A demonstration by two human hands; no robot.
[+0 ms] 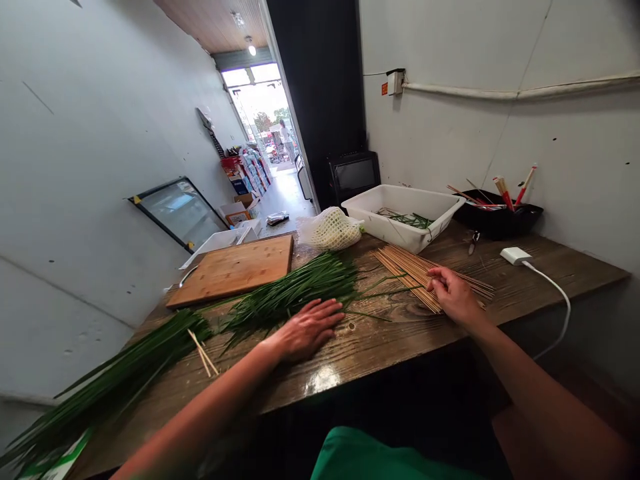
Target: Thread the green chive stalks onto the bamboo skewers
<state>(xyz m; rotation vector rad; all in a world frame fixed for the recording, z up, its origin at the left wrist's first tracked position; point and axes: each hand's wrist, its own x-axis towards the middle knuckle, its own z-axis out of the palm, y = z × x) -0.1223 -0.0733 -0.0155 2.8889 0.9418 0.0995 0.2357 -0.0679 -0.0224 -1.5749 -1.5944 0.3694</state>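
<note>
My left hand [313, 328] lies flat on the wooden table, fingers spread, beside a loose pile of cut green chives [305, 283]. Its fingertips reach the near edge of that pile. My right hand [453, 295] is over a spread of thin bamboo skewers [407, 267], its fingers curled and pinched together. Whether a skewer is between those fingers I cannot make out. A few stray chive blades [375, 291] stretch from the pile towards the skewers. Farther left, a long bundle of chives [125, 367] hangs over the table's edge, with several short sticks [203, 352] next to it.
Behind the chives lies a wooden cutting board [240, 267]. A net-wrapped bundle [330, 229] and a white tub [395, 230] holding some green blades stand at the back. Right of them are a black tray [500, 220] with sticks and brushes, and a white adapter [516, 255] with its cable.
</note>
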